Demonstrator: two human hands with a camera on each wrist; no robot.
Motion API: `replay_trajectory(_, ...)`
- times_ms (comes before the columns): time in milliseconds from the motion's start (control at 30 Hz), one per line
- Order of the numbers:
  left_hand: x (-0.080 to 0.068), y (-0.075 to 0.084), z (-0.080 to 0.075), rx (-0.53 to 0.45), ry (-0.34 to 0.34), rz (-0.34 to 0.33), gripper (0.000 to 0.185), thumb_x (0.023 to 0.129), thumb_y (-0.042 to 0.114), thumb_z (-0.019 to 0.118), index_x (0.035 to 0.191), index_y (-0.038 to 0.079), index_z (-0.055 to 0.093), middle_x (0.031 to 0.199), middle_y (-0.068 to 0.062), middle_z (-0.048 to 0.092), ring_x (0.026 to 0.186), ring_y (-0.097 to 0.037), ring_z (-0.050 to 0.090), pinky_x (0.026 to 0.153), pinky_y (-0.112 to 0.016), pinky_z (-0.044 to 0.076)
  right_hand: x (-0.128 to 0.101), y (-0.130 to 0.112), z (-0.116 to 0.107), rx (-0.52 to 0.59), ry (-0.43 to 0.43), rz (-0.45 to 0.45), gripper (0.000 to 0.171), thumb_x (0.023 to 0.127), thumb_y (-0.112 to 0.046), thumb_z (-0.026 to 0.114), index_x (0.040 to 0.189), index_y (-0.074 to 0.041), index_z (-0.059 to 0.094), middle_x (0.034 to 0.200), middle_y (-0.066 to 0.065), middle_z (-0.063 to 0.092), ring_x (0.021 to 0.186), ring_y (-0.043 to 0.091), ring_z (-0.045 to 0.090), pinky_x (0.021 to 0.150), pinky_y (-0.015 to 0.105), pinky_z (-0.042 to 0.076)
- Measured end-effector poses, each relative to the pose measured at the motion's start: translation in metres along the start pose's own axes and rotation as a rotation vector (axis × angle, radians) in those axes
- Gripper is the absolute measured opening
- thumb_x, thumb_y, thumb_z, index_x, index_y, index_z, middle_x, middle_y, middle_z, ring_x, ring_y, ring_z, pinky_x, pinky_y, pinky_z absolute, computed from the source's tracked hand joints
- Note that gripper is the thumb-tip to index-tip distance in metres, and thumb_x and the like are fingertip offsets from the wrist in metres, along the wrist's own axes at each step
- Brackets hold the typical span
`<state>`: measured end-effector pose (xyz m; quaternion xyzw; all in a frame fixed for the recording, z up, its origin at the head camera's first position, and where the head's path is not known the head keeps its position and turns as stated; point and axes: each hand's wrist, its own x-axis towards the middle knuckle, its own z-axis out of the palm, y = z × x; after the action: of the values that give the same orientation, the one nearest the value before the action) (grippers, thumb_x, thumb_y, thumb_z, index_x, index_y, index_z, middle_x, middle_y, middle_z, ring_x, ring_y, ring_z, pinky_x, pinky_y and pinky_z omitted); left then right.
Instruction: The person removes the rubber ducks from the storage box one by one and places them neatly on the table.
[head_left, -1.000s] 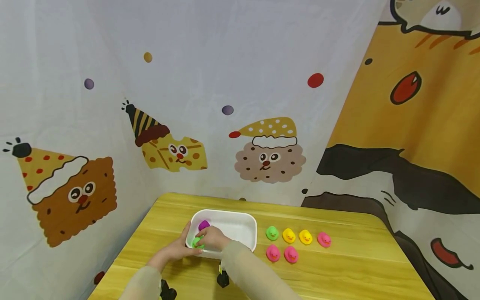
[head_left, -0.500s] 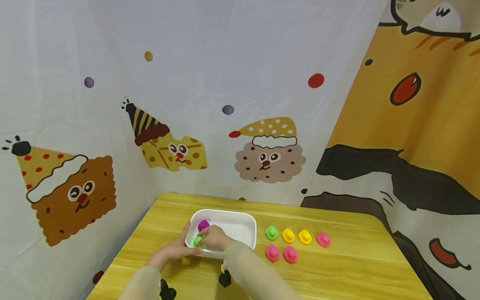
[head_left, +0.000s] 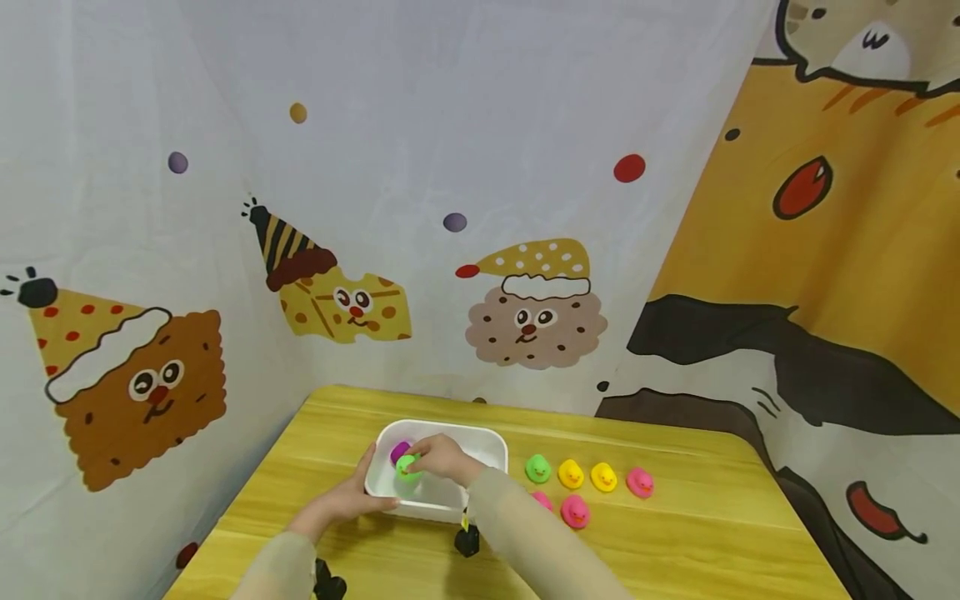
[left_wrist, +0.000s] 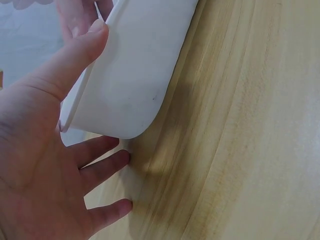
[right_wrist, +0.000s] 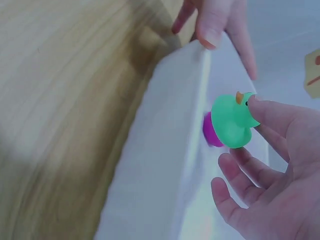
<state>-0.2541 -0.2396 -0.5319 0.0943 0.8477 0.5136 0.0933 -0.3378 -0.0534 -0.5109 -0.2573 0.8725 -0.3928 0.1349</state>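
Observation:
My right hand (head_left: pixel 442 458) pinches a green rubber duck (right_wrist: pixel 232 120) between thumb and fingers; the duck is raised over the inside of a white plastic tub (head_left: pixel 480 442). A purple toy (head_left: pixel 400 452) lies in the tub at the left end, partly covered by the green duck in the right wrist view. With the thumb over the rim and the fingers along the outer wall, my left hand (head_left: pixel 347 500) holds the tub's near left corner. The other fingers (left_wrist: pixel 105 170) of that hand spread below the corner, beside the tabletop.
Right of the tub on the wooden table (head_left: pixel 675 533) stand another green duck (head_left: pixel 537 468), yellow ducks (head_left: pixel 571 474) and pink ducks (head_left: pixel 575 511), in two rows. My right sleeve covers part of one pink duck. A printed cloth (head_left: pixel 450 125) hangs behind the table.
My right hand has lifted the green duck from the tub's near left corner, up and to the right. My left hand keeps its hold on the tub. The head view has shifted slightly.

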Motion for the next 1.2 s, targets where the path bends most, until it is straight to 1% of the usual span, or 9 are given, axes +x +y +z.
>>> replay_trajectory(133,0.002,-0.005,0.000,0.016,-0.008,0.013,0.115,0.070,0.032,0.073,0.137,0.000,-0.015,0.136,-0.038,0.002,0.117,-0.049,0.026,0.095,-0.058,0.022,-0.006,0.002,-0.015,0.076,-0.022,0.026,0.025,0.071,-0.021,0.073,0.095,-0.015,0.069,0.096,-0.005,0.064,0.089,0.012,0.056,0.073,0.030,0.047)
replay_trajectory(267,0.005,-0.007,0.001,-0.004,0.001,-0.020,0.115,0.069,0.030,0.075,0.138,0.001,-0.013,0.138,-0.035,0.002,0.119,-0.048,0.024,0.097,-0.058,0.020,-0.015,0.006,-0.032,0.153,-0.051,0.060,0.023,0.074,-0.025,0.070,0.097,-0.023,0.067,0.097,-0.008,0.061,0.088,0.011,0.055,0.071,0.037,0.047)
replay_trajectory(467,0.006,-0.002,0.001,0.008,0.004,-0.069,0.114,0.069,0.027,0.075,0.138,0.002,-0.012,0.140,-0.032,0.002,0.122,-0.048,0.020,0.098,-0.058,0.017,-0.032,0.011,-0.057,0.163,-0.057,0.064,0.024,0.075,-0.031,0.069,0.098,-0.027,0.066,0.095,-0.010,0.061,0.084,0.010,0.054,0.065,0.037,0.047)
replay_trajectory(667,0.002,0.001,0.000,0.034,0.018,-0.052,0.112,0.070,0.027,0.074,0.138,0.002,-0.011,0.139,-0.033,0.005,0.120,-0.048,0.024,0.098,-0.057,0.016,-0.050,0.014,-0.076,0.163,-0.054,0.032,0.025,0.076,-0.028,0.069,0.100,-0.024,0.066,0.097,-0.009,0.060,0.090,0.013,0.053,0.067,0.041,0.047)
replay_trajectory(767,0.001,0.000,0.000,0.058,0.006,-0.034,0.111,0.072,0.029,0.072,0.138,0.001,-0.012,0.139,-0.034,0.004,0.119,-0.047,0.025,0.098,-0.057,0.017,-0.063,0.012,-0.085,0.158,-0.042,0.003,0.025,0.077,-0.023,0.068,0.101,-0.021,0.066,0.097,-0.007,0.061,0.089,0.014,0.053,0.070,0.042,0.047)
replay_trajectory(867,0.002,-0.001,-0.001,0.060,-0.002,-0.027,0.111,0.072,0.029,0.072,0.138,0.000,-0.013,0.139,-0.034,0.003,0.120,-0.047,0.024,0.098,-0.057,0.016,-0.080,0.000,-0.096,0.154,-0.031,-0.029,0.025,0.078,-0.016,0.066,0.103,-0.014,0.065,0.098,-0.003,0.061,0.086,0.015,0.054,0.071,0.040,0.047)
replay_trajectory(1000,0.003,-0.002,-0.001,0.050,0.002,-0.041,0.113,0.070,0.030,0.073,0.138,0.000,-0.012,0.139,-0.034,0.002,0.121,-0.048,0.021,0.099,-0.057,0.015,-0.101,-0.016,-0.109,0.151,-0.029,-0.072,0.026,0.079,-0.011,0.065,0.105,-0.007,0.064,0.099,0.002,0.062,0.080,0.015,0.057,0.068,0.031,0.048)
replay_trajectory(1100,0.003,-0.003,-0.001,0.076,0.001,-0.051,0.113,0.071,0.030,0.073,0.138,0.000,-0.012,0.138,-0.035,0.004,0.121,-0.049,0.021,0.098,-0.058,0.016,-0.111,-0.021,-0.115,0.154,-0.041,-0.086,0.027,0.079,-0.010,0.064,0.106,-0.006,0.063,0.100,0.004,0.062,0.078,0.014,0.058,0.068,0.029,0.048)
replay_trajectory(1200,0.004,-0.003,-0.002,0.083,-0.005,-0.052,0.112,0.071,0.029,0.073,0.137,0.000,-0.013,0.138,-0.035,0.005,0.120,-0.049,0.022,0.097,-0.058,0.017,-0.118,-0.019,-0.120,0.151,-0.043,-0.093,0.026,0.080,-0.011,0.064,0.106,-0.008,0.063,0.101,0.003,0.061,0.078,0.014,0.058,0.068,0.029,0.049)
